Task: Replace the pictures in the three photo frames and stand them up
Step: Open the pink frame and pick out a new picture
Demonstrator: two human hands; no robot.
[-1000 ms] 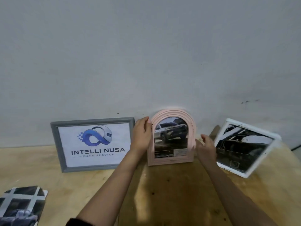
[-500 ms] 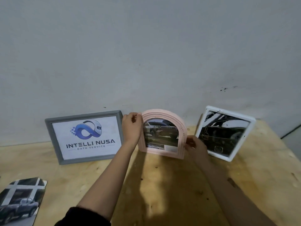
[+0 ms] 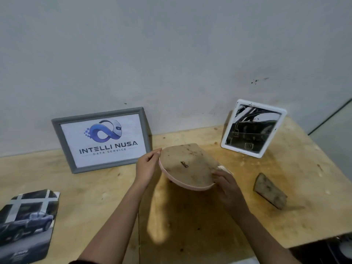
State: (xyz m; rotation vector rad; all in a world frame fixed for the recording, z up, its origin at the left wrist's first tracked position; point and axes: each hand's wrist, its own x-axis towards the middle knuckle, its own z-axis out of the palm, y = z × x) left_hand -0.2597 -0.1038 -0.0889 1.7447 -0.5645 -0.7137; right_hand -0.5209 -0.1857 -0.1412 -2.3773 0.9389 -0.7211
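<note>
The pink arched frame (image 3: 187,164) is lifted off the table and tipped face down, so its brown backing board with a small metal clip faces me. My left hand (image 3: 147,165) grips its left edge and my right hand (image 3: 225,182) holds its lower right edge. A grey frame (image 3: 101,139) with a blue logo picture leans upright against the wall on the left. On the right stands a white frame (image 3: 253,128) with a dark car picture. A loose car photo (image 3: 26,223) lies flat at the table's front left.
A brown wedge-shaped stand piece (image 3: 270,190) lies on the wooden table (image 3: 190,225) to the right of my hands. The grey wall rises right behind the frames. The table's right edge drops off at the lower right.
The pink frame stood upright facing me; both hands have lifted it toward me and turned it face down, showing its back. The brown stand piece now shows on the table.
</note>
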